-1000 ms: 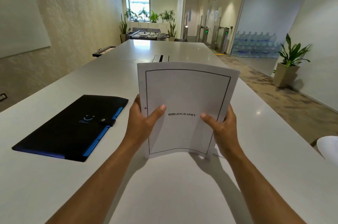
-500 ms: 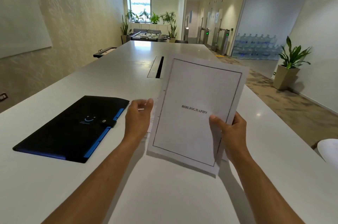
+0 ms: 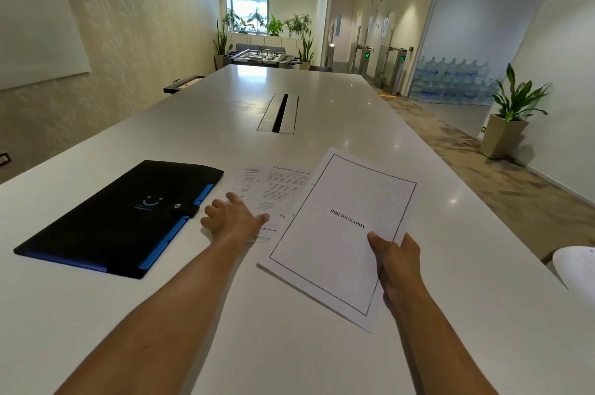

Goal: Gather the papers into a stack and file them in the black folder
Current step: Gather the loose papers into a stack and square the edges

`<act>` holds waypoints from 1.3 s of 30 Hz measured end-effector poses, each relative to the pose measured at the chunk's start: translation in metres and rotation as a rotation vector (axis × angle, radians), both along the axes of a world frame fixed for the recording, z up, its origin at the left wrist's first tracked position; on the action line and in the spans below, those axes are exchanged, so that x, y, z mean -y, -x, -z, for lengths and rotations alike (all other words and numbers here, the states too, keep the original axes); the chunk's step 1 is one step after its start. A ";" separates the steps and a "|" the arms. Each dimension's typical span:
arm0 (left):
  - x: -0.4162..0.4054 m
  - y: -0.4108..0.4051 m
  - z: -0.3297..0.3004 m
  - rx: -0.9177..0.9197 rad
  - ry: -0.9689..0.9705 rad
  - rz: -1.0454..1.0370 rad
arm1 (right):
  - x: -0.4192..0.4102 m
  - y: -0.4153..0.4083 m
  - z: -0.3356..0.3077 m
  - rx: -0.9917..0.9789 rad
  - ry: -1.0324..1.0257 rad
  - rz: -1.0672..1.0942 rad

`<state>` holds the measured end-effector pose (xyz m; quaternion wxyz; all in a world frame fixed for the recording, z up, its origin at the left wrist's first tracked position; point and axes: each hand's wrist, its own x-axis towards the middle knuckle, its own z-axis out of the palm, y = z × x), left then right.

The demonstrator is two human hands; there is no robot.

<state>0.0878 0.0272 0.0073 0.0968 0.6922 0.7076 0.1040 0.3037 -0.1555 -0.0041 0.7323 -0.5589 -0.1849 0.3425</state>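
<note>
My right hand grips the lower right edge of a white sheet headed BIBLIOGRAPHY, held low over the table and tilted to the right. Two printed pages lie flat on the table to its left, partly under it. My left hand rests flat on their near left corner with fingers spread. The black folder with blue edge tabs and a snap strap lies closed on the table, just left of my left hand.
The long white table has a cable slot in its middle. A white rounded object sits at the right edge. A potted plant and stacked water bottles stand on the floor at right.
The sheet was upright in both hands. My left hand let go and moved down onto the pages on the table. My right hand lowered and tilted the sheet to the right.
</note>
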 end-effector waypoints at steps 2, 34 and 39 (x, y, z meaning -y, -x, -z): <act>-0.004 -0.002 -0.003 0.015 0.024 0.001 | -0.001 -0.002 0.002 0.018 0.009 -0.004; -0.013 0.078 -0.022 1.407 -0.143 0.015 | -0.005 -0.002 -0.004 -0.050 -0.034 -0.158; -0.007 0.086 -0.026 1.548 -0.171 0.107 | -0.009 0.006 -0.038 0.018 -0.100 -0.240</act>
